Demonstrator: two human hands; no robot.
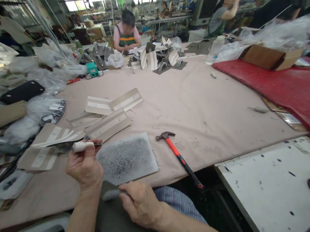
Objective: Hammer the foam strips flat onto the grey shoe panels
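My left hand (87, 168) is closed around a white cylindrical tool (81, 146), raised over the table's near edge. A thin dark tip points right from between the fingers. Lower and to the right, my right hand (143, 205) grips a grey, rounded, handle-like object (112, 195); its far end is hidden by the fingers. Beneath that hand a dark grey sheet (118, 219) covers my lap. Just beyond both hands lies a pale board (138, 155) strewn with dark scraps. A claw hammer (177, 154) with a red and black handle rests right of the board.
Beige strip pieces (111, 123) overlap behind the board. Plastic bags (48, 79) crowd the left. A red sheet (296, 87) and cardboard box (265, 56) are at far right. A white work surface (274, 181) stands near right. A person (127, 32) sits across the table.
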